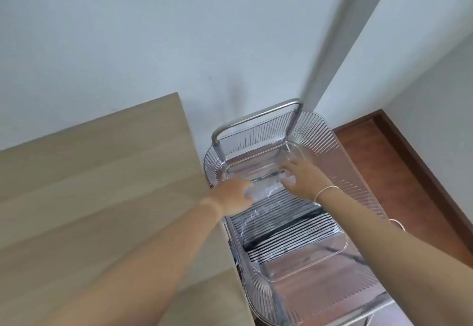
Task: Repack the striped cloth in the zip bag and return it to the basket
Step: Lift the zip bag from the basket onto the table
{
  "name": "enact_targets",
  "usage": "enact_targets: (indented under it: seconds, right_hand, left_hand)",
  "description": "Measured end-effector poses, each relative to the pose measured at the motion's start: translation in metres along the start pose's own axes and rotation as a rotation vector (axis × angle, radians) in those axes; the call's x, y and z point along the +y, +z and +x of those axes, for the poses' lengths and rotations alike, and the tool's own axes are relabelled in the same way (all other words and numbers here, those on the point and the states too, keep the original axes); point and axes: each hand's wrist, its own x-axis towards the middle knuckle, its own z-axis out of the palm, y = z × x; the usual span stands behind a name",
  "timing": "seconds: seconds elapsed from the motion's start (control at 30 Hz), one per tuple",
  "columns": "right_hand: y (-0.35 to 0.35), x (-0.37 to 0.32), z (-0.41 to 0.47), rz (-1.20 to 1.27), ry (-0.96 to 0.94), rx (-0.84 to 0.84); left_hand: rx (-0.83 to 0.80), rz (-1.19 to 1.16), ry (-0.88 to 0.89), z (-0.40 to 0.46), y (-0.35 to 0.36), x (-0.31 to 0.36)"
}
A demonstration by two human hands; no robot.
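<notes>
While both hands reach into the clear ribbed basket (330, 146), the striped cloth (284, 225), sealed inside its zip bag (261, 192), already lies there. Left hand (231, 195) fingers pinch the bag's far edge; right hand (298, 174) fingers spread loosely. Only letting go seems left.

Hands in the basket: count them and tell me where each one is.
2. The left hand grips the zip bag's near-left edge; the right hand reaches its far end, inside the clear basket.
</notes>
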Motion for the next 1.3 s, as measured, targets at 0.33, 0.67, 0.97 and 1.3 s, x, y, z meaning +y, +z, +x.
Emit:
enact_targets:
  seconds: [0.33,0.67,0.97,1.3]
  right_hand:
    - [0.007,0.008,0.002,-0.112,0.035,-0.068]
    - [-0.023,0.002,-0.017,-0.147,0.039,-0.033]
    - [-0.101,-0.037,-0.049,-0.274,-0.031,0.243]
    - [-0.162,-0.137,-0.089,-0.260,-0.224,0.590]
  left_hand:
    - [-0.079,0.085,-0.011,0.003,0.004,0.003]
    - [0.052,-0.064,0.029,-0.011,-0.004,0.005]
    - [0.303,0.063,0.155,-0.053,-0.082,0.030]
    - [0.594,0.159,0.301,-0.173,-0.177,0.017]
